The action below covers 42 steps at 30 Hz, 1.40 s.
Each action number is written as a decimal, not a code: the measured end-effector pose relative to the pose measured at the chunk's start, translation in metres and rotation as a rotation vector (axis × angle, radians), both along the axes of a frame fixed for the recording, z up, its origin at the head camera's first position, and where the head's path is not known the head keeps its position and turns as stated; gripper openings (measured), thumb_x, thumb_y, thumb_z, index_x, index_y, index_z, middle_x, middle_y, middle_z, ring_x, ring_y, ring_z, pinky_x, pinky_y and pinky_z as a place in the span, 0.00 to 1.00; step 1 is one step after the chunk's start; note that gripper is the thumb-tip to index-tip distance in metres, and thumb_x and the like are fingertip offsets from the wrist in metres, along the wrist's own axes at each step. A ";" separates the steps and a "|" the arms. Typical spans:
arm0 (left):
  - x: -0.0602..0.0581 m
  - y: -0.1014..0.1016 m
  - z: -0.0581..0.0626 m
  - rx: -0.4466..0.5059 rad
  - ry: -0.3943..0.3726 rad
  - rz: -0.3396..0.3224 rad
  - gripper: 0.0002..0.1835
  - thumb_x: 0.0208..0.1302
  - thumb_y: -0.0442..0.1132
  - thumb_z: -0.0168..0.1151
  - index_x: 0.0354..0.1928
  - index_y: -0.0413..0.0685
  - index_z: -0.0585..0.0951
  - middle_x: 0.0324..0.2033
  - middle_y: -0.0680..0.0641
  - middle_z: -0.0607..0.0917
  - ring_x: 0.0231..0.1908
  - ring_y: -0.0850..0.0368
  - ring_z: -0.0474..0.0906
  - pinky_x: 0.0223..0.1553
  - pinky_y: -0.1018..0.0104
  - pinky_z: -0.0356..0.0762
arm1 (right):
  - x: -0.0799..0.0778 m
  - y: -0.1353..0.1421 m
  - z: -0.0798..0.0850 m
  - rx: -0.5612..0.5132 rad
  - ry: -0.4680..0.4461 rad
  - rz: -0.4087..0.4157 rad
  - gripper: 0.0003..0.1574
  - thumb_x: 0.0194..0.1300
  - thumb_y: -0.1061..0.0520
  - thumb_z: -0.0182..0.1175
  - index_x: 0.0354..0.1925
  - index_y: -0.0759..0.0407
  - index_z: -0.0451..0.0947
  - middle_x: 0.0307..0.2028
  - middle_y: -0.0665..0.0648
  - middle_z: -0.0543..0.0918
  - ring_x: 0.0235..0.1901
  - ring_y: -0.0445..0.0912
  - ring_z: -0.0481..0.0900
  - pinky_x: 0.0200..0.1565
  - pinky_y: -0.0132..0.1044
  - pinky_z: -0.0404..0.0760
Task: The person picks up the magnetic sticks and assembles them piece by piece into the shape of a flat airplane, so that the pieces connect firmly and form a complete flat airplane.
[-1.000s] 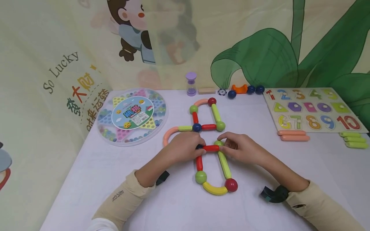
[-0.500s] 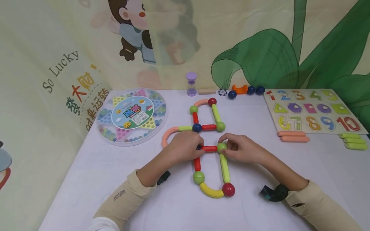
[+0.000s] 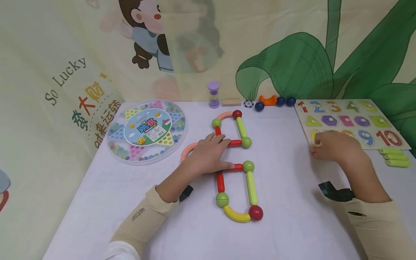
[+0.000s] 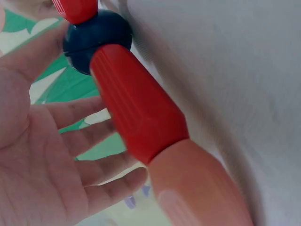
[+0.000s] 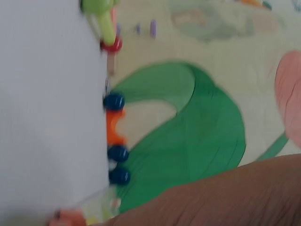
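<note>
My left hand spreads over the middle of a figure made of magnetic sticks and balls. Its thumb lies by a red stick and its fingers reach over the upper loop. In the left wrist view the fingers are extended beside a dark blue ball, a red stick and a salmon curved stick. My right hand is bent down at the lower left of the number board. It covers the place of the salmon sticks; a blurred salmon bit shows in the right wrist view. Its grip is hidden.
A round Chinese checkers set lies at the left. At the back stand a purple sand timer, a wooden block, an orange piece and dark blue balls. Several light green sticks lie at the right.
My right hand has left the green ball and moved right to the salmon sticks. The left hand has loosened from the blue ball and spread its fingers. The lower loop stays in place.
</note>
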State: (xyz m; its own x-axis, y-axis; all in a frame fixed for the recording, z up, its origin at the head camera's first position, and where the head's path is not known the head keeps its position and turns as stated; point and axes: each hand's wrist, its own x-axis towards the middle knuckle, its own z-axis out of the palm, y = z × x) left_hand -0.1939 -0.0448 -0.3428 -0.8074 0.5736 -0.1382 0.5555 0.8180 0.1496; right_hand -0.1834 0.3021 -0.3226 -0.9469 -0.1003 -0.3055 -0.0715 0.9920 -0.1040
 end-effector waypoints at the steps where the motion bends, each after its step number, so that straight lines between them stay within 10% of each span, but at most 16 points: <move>1: -0.002 0.000 0.000 -0.012 -0.025 0.007 0.42 0.49 0.66 0.58 0.64 0.52 0.64 0.63 0.48 0.63 0.62 0.45 0.54 0.54 0.50 0.62 | -0.002 0.008 -0.001 0.003 -0.019 -0.018 0.27 0.54 0.50 0.63 0.46 0.69 0.74 0.33 0.67 0.76 0.30 0.57 0.70 0.24 0.46 0.70; 17: -0.007 -0.003 -0.003 0.001 -0.083 -0.009 0.44 0.49 0.66 0.58 0.65 0.53 0.62 0.62 0.52 0.64 0.61 0.52 0.57 0.53 0.52 0.63 | -0.018 0.031 -0.018 -0.115 -0.080 -0.007 0.18 0.54 0.53 0.63 0.41 0.63 0.79 0.33 0.60 0.77 0.34 0.55 0.70 0.31 0.48 0.72; 34: -0.006 -0.003 -0.004 0.047 -0.027 -0.022 0.43 0.46 0.67 0.60 0.62 0.51 0.65 0.57 0.51 0.70 0.56 0.52 0.63 0.49 0.53 0.66 | -0.014 -0.097 -0.051 -0.347 0.330 0.264 0.15 0.57 0.47 0.62 0.37 0.57 0.79 0.28 0.50 0.78 0.29 0.44 0.72 0.34 0.39 0.76; 42: -0.006 -0.002 -0.004 0.047 -0.031 -0.027 0.43 0.47 0.66 0.60 0.61 0.51 0.66 0.56 0.52 0.71 0.55 0.53 0.64 0.48 0.54 0.67 | -0.010 -0.078 -0.035 -0.277 0.213 0.248 0.15 0.58 0.52 0.62 0.42 0.58 0.79 0.35 0.54 0.79 0.36 0.48 0.74 0.38 0.43 0.76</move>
